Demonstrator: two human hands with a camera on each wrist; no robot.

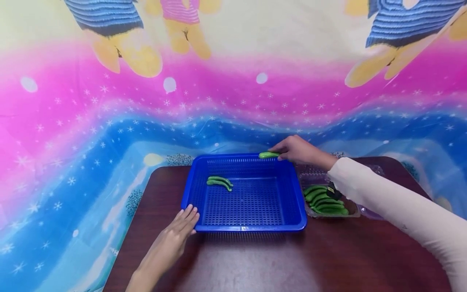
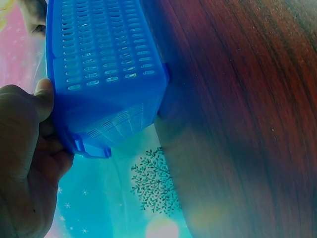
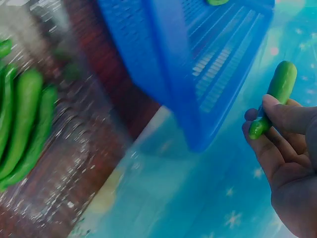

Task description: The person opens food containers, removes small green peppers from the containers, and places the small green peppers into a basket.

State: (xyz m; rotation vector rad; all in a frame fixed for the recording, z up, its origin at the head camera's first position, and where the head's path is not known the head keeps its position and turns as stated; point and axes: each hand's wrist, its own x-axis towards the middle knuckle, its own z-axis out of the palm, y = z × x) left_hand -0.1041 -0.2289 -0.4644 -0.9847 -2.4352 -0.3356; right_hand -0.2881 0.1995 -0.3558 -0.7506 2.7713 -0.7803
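Observation:
My right hand [image 1: 297, 151] pinches a small green cucumber [image 3: 283, 82] between thumb and fingers, over the far rim of the blue plastic basket [image 1: 242, 228] near its far right corner. Two slim curved cucumbers [image 1: 219, 184] lie inside the basket, towards its left side. At the near left corner, my left hand [image 1: 178, 228] holds the basket's rim. In the left wrist view, its thumb [image 2: 44, 96] is at the rim and the other fingers are partly hidden round the corner.
To the basket's right, a clear plastic box [image 1: 352, 213] holds several cucumbers [image 1: 324, 200], partly behind my right forearm. All of it stands on a dark brown table [image 1: 255, 263]. A printed cloth [image 1: 237, 101] with snowflakes hangs close behind the table's far edge.

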